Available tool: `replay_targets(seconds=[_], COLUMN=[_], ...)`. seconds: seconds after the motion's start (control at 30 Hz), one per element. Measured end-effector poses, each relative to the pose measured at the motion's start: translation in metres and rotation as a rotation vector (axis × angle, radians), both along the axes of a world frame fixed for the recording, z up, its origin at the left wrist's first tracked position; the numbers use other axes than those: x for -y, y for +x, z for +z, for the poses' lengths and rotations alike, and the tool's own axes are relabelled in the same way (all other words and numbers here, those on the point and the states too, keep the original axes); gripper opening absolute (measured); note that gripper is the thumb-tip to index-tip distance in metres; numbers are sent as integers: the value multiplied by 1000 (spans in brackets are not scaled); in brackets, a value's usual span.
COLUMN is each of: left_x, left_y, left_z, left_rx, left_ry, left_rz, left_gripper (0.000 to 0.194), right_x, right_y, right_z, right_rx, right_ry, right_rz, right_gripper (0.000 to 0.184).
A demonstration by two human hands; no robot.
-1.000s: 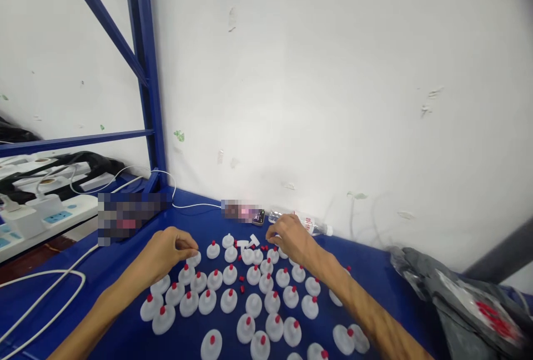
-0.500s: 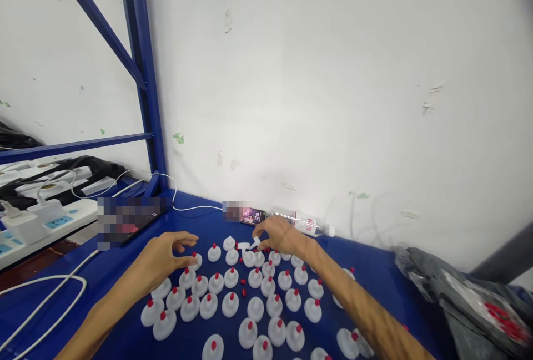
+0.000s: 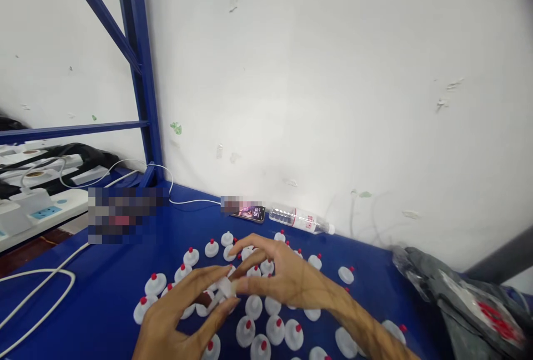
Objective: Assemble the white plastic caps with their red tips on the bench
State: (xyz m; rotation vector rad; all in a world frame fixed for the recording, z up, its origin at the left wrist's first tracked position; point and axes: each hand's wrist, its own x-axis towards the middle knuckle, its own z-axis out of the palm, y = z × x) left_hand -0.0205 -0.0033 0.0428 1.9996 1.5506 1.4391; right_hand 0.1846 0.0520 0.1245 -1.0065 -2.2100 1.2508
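Note:
Both hands meet above the middle of a blue table (image 3: 104, 315). My left hand (image 3: 183, 310) and my right hand (image 3: 278, 279) pinch a small white plastic piece (image 3: 225, 288) between their fingertips. Under and around them stand several white dome-shaped caps with red tips (image 3: 272, 329), spread in loose rows on the blue surface. A few caps lie apart at the right (image 3: 345, 274).
A phone (image 3: 250, 213) and a lying water bottle (image 3: 300, 220) rest against the white wall at the back. White cables (image 3: 37, 293) run along the left. A blue steel frame (image 3: 139, 82) rises at the left. A dark plastic bag (image 3: 458, 299) lies at the right. Power strips (image 3: 29, 207) sit beyond the frame.
Both hands drew back from the far caps toward me and came together. The right hand brought a small white piece, now pinched by both hands. The camera tilted slightly.

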Motion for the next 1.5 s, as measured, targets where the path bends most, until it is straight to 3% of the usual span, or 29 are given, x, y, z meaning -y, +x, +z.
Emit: replay_targets(seconds=[0.1,0.17,0.27,0.37,0.47,0.6,0.8,0.9,1.03,1.17,1.3,1.43,1.5], left_x=[1,2,5,8,12,11,0,-3,-1,2,6,11,11], left_y=[-15,-25,-34,-34,-31,-30,-35,-37,-31,-19,-10,-8,-8], left_z=[-9,-12,-11,-3,5,6,-11,-17,-15,-15,-24,-32,-34], left_rx=[-19,-23,-55,-94,-51,3,-69,-138,-171,-138,-39,72,79], left_ry=[31,7,-58,-123,-170,-139,6,54,-4,20,39,-50,-3], left_rz=[118,138,154,254,301,234,200,109,63,53,-39,-122,-130], left_gripper=[31,31,34,43,40,34,37,37,34,37,33,32,38], right_x=[-26,-48,-72,-81,-79,-75,-76,-68,-34,10,29,29,29], right_y=[7,13,16,13,7,1,7,17,24,15,0,-7,-8], right_z=[-9,-19,-34,-43,-44,-40,-41,-32,-5,11,-5,-29,-33], right_rx=[379,553,702,817,904,948,874,728,472,107,-8,-24,-38], right_ry=[369,485,465,437,410,381,379,402,392,227,240,306,285], right_rz=[-188,-272,-283,-272,-250,-225,-256,-311,-303,-210,-177,-180,-188], right_gripper=[21,13,8,3,7,15,10,11,12,14,14,21,23])
